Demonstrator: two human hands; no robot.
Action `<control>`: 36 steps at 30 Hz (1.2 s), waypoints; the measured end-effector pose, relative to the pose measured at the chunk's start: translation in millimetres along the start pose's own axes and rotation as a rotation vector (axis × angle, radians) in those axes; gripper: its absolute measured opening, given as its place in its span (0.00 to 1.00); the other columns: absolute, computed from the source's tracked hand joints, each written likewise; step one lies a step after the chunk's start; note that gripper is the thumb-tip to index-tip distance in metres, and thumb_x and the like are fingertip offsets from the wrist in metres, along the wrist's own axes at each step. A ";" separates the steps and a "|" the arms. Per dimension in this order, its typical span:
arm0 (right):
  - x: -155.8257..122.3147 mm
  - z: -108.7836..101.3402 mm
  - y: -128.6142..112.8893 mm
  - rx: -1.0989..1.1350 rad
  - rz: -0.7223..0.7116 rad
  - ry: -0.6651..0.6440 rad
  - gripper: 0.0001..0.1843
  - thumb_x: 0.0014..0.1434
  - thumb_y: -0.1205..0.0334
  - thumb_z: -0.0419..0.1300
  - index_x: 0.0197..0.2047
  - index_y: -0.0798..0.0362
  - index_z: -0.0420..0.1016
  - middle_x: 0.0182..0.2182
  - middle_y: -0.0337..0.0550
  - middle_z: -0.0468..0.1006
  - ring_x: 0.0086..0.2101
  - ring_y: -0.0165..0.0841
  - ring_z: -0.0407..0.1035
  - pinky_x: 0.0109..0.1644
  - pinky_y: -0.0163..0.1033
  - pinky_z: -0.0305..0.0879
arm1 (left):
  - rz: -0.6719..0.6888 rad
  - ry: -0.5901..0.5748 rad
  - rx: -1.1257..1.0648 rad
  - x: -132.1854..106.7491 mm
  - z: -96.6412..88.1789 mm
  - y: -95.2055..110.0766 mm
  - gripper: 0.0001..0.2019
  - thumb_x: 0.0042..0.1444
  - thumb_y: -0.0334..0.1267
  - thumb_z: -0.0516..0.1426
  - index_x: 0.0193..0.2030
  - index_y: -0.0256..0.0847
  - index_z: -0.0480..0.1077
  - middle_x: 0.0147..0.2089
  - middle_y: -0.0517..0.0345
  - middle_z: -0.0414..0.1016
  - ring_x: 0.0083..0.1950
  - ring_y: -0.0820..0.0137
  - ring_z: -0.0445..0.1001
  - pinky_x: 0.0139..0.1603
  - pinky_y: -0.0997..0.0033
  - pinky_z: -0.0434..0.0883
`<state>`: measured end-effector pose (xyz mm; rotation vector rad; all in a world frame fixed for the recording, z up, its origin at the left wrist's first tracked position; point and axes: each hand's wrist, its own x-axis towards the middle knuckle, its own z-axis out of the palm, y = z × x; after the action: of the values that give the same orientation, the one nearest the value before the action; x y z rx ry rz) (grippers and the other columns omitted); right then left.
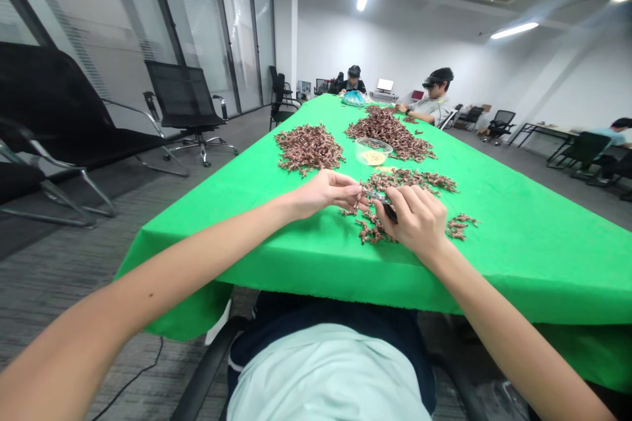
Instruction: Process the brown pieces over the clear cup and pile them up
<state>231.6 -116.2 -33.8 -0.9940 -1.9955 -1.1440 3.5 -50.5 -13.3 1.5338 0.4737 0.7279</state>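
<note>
My left hand (330, 194) is closed, its fingertips pinching a small brown knobbly piece (359, 196) just above the table. My right hand (417, 216) is wrapped around pliers with a metal head and a dark handle (390, 212). The head of the pliers points left and meets the piece at my left fingertips; whether the jaws are closed on it I cannot tell. Under and around both hands lie loose pieces of the same kind (372, 231). A few more (459, 227) lie to the right of my right hand.
A green cloth (197, 223) covers the long table. Beyond my hands are a brown heap (311, 147), a larger heap (390, 133) and a clear bowl (374, 152) with pale bits inside. Two people sit farther along, near a blue bag (353, 99). Black chairs (185, 95) stand left.
</note>
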 end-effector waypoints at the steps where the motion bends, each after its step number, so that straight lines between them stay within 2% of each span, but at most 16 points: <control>1: -0.2 0.0 0.0 0.001 0.002 -0.004 0.10 0.67 0.55 0.58 0.42 0.54 0.72 0.31 0.45 0.77 0.32 0.35 0.65 0.37 0.41 0.55 | -0.001 0.000 0.003 -0.1 0.2 0.1 0.16 0.56 0.46 0.68 0.39 0.32 0.79 0.40 0.46 0.82 0.40 0.67 0.82 0.43 0.71 0.76; 8: -1.6 -0.4 -0.6 -0.034 -0.017 -0.011 0.12 0.68 0.54 0.57 0.36 0.53 0.72 0.28 0.44 0.75 0.29 0.34 0.64 0.35 0.41 0.54 | -0.002 0.013 0.047 0.9 -0.3 -0.8 0.17 0.55 0.48 0.68 0.39 0.32 0.80 0.40 0.44 0.83 0.39 0.68 0.82 0.42 0.70 0.77; 11: 1.5 -3.2 -4.5 0.037 0.056 -0.073 0.15 0.67 0.52 0.57 0.33 0.52 0.73 0.25 0.43 0.74 0.28 0.33 0.64 0.33 0.40 0.53 | 0.039 0.011 0.119 1.4 -1.4 -0.4 0.18 0.54 0.49 0.68 0.39 0.32 0.80 0.38 0.45 0.83 0.36 0.69 0.81 0.42 0.70 0.77; 13: 7.6 -8.0 -7.2 0.195 0.207 -0.140 0.17 0.67 0.51 0.57 0.31 0.53 0.74 0.25 0.43 0.75 0.27 0.32 0.65 0.31 0.39 0.53 | 0.081 0.007 0.161 1.3 -2.4 0.7 0.19 0.54 0.49 0.68 0.40 0.31 0.81 0.38 0.45 0.83 0.36 0.69 0.81 0.43 0.69 0.78; 15: 16.1 -14.8 -7.8 0.446 0.427 -0.269 0.21 0.65 0.48 0.57 0.28 0.53 0.74 0.22 0.42 0.73 0.23 0.31 0.63 0.29 0.38 0.52 | 0.117 -0.004 0.192 0.5 -3.2 2.3 0.19 0.54 0.48 0.68 0.41 0.31 0.81 0.38 0.44 0.83 0.38 0.68 0.82 0.44 0.68 0.78; 18: 28.0 -24.2 -3.6 0.989 0.771 -0.629 0.29 0.64 0.40 0.55 0.22 0.53 0.71 0.14 0.37 0.64 0.17 0.27 0.54 0.24 0.37 0.48 | 0.149 -0.023 0.211 -1.7 -3.2 5.2 0.18 0.54 0.46 0.68 0.42 0.31 0.81 0.38 0.44 0.84 0.38 0.68 0.82 0.44 0.68 0.78; 20: 32.2 -27.4 1.0 1.285 0.940 -0.773 0.28 0.62 0.39 0.57 0.24 0.54 0.73 0.13 0.37 0.64 0.16 0.27 0.53 0.21 0.37 0.46 | 0.159 -0.015 0.204 -3.0 -2.1 6.5 0.17 0.54 0.45 0.69 0.42 0.32 0.81 0.38 0.44 0.84 0.38 0.67 0.82 0.44 0.68 0.79; 22: 33.3 -28.6 4.4 1.430 1.039 -0.821 0.26 0.60 0.40 0.60 0.26 0.55 0.75 0.14 0.38 0.66 0.15 0.27 0.53 0.19 0.36 0.43 | 0.161 -0.002 0.192 -3.3 -0.6 6.8 0.17 0.53 0.45 0.69 0.42 0.32 0.81 0.38 0.45 0.84 0.37 0.67 0.82 0.44 0.68 0.79; 24: 32.7 -29.5 5.4 1.436 1.070 -0.796 0.25 0.59 0.41 0.61 0.27 0.56 0.76 0.16 0.39 0.69 0.16 0.27 0.55 0.19 0.36 0.43 | 0.150 0.002 0.179 -2.5 0.9 6.2 0.18 0.53 0.46 0.69 0.42 0.32 0.81 0.38 0.44 0.84 0.38 0.67 0.82 0.44 0.67 0.79; 27: 29.7 -30.5 3.4 1.205 0.952 -0.626 0.26 0.61 0.41 0.60 0.27 0.56 0.76 0.18 0.41 0.71 0.18 0.28 0.59 0.22 0.36 0.49 | 0.127 0.028 0.147 -0.3 1.7 4.7 0.19 0.54 0.49 0.68 0.42 0.32 0.81 0.40 0.44 0.84 0.40 0.65 0.83 0.46 0.66 0.79; 30: 23.3 -27.4 1.4 0.723 0.635 -0.284 0.21 0.64 0.45 0.59 0.30 0.54 0.77 0.23 0.43 0.76 0.23 0.31 0.64 0.29 0.38 0.57 | 0.108 0.063 0.117 0.9 0.8 3.5 0.19 0.55 0.50 0.67 0.42 0.33 0.81 0.41 0.44 0.84 0.41 0.65 0.83 0.45 0.67 0.79; 32: 17.4 -22.3 1.6 0.432 0.403 -0.109 0.17 0.64 0.49 0.59 0.35 0.54 0.77 0.29 0.46 0.79 0.28 0.33 0.68 0.34 0.39 0.60 | 0.099 0.075 0.096 1.0 0.0 3.0 0.19 0.55 0.49 0.67 0.42 0.33 0.81 0.42 0.43 0.84 0.41 0.66 0.83 0.44 0.68 0.79; 34: 11.8 -16.9 2.5 0.248 0.217 -0.052 0.14 0.65 0.51 0.59 0.39 0.54 0.76 0.32 0.47 0.79 0.31 0.35 0.69 0.36 0.40 0.60 | 0.089 0.084 0.076 1.2 -0.6 2.1 0.18 0.55 0.49 0.67 0.43 0.34 0.81 0.43 0.44 0.84 0.41 0.67 0.83 0.43 0.69 0.78; 36: 7.9 -13.2 3.3 0.141 0.099 -0.049 0.12 0.66 0.53 0.58 0.41 0.53 0.74 0.32 0.47 0.78 0.32 0.36 0.68 0.37 0.41 0.59 | 0.077 0.085 0.061 1.7 -1.2 0.6 0.18 0.55 0.49 0.67 0.43 0.34 0.80 0.43 0.44 0.84 0.41 0.66 0.83 0.43 0.69 0.78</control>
<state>232.1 -124.5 -20.4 -1.0442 -2.0104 -0.9215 3.8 -48.5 -12.4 1.5900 0.5057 0.8477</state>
